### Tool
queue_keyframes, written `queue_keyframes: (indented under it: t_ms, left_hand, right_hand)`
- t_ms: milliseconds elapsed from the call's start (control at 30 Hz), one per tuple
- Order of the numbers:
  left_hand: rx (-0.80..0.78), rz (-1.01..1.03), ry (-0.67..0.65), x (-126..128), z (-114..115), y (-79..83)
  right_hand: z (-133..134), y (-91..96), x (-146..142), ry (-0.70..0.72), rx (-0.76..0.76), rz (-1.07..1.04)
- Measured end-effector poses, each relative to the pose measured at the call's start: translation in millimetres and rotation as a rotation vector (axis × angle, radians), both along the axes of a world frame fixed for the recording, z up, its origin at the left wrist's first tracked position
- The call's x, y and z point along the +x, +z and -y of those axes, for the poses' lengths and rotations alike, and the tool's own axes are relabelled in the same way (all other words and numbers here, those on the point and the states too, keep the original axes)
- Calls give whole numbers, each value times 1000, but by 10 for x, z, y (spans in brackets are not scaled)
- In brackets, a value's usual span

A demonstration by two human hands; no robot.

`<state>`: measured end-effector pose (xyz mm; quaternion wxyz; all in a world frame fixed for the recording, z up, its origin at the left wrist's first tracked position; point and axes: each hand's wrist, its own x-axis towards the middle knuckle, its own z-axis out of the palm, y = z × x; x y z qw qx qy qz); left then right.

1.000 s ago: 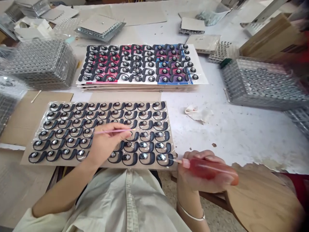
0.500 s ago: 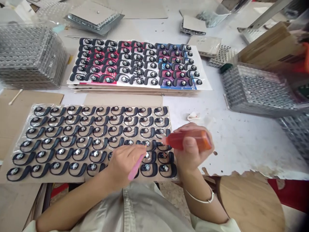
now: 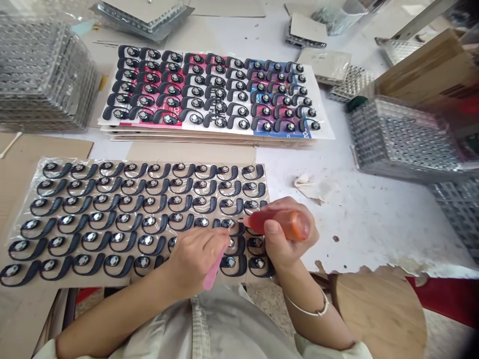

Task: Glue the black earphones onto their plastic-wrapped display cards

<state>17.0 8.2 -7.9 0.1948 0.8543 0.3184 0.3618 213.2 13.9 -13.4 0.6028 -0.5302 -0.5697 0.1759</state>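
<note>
My right hand [image 3: 290, 232] is wrapped round a small orange-red squeeze bottle [image 3: 279, 223], its pale nozzle pointing left at the black hook-shaped pieces. Between the fingers of my left hand [image 3: 196, 254] is a slim pink stick tool [image 3: 216, 271], its tip near a piece in the fourth row. Those black hook-shaped pieces [image 3: 150, 222], each with a round silver-centred part, lie in rows on a plastic-wrapped cardboard sheet [image 3: 129, 193]. My left hand and forearm hide several pieces in the front rows.
Behind lies a printed sheet [image 3: 325, 130] bearing more black pieces. Stacked clear plastic trays [image 3: 41, 75] stand at the left, and a tray of small metal parts [image 3: 415, 134] at the right. A crumpled white tissue [image 3: 309, 187] and a cardboard box [image 3: 422, 70] are also on the right.
The bottle in my right hand has come lower and slightly left, its nozzle closer to the fourth-row piece. My left hand keeps the pink tool near that piece. The camera view has shifted slightly.
</note>
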Motion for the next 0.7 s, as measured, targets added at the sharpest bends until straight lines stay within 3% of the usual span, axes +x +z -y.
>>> queue_keyframes:
  t_ms: [300, 700]
  left_hand:
    - [70, 4, 9, 17, -15, -20]
    - [32, -21, 0, -6, 13, -35]
  right_hand:
    - [-14, -27, 7, 12, -11, 64]
    - [-24, -48, -15, 35, 9, 90]
